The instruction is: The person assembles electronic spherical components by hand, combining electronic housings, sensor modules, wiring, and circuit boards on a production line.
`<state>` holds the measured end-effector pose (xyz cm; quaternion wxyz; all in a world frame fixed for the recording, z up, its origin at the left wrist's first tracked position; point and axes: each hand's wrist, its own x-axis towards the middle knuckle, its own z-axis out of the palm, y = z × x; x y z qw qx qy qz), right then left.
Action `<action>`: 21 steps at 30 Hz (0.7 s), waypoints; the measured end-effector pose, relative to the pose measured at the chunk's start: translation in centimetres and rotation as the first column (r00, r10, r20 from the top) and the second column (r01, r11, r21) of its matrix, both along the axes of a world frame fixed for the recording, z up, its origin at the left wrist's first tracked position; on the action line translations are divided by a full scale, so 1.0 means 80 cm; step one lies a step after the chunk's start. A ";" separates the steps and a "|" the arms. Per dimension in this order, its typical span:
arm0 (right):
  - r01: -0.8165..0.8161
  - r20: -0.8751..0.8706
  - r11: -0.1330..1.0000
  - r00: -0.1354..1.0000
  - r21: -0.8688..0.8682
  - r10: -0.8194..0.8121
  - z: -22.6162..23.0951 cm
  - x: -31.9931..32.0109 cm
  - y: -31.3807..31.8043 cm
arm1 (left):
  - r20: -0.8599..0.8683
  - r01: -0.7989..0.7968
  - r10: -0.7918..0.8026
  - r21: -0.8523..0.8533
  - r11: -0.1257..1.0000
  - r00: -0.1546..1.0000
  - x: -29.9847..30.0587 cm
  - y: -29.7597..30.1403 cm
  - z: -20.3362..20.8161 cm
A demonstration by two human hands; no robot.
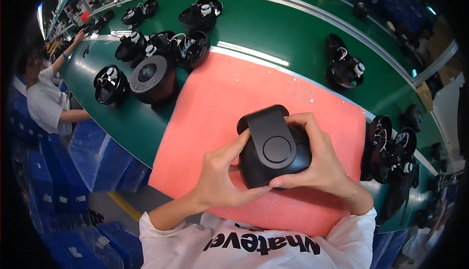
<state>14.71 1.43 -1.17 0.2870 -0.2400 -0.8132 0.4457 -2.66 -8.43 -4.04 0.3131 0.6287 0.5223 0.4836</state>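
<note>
A black rounded plastic housing [277,149], with a flat band over its top and a round disc on the band, is between my hands above the pink foam mat [205,103]. My left hand [222,171] grips its left side, fingers at the upper left edge and thumb reaching under the near edge. On the other side my right hand [320,156] wraps round it, thumb pressed along the near edge and fingers over the far right. Both hands are closed on it. Its underside is hidden.
Left of the mat stand a closed dark unit with a ringed top [152,76] and several open black shells [111,84] with wires. More shells [346,68] sit on the green belt [273,34] beyond and at the right. A co-worker [46,90] sits at the left, near blue bins [102,156].
</note>
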 end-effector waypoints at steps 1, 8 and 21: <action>0.009 -0.006 1.000 1.000 0.014 -0.009 -0.008 0.000 0.006 | -0.004 -0.012 0.012 0.030 0.999 1.000 0.000 0.004 0.003; 0.109 -0.083 0.951 0.993 0.288 -0.089 -0.008 -0.007 0.038 | -0.032 0.022 -0.020 0.079 0.997 0.999 -0.018 0.046 0.016; 0.453 -0.475 0.863 0.824 0.224 -0.309 -0.008 -0.027 0.092 | 0.930 0.010 -0.018 0.015 1.000 0.367 0.047 0.188 0.021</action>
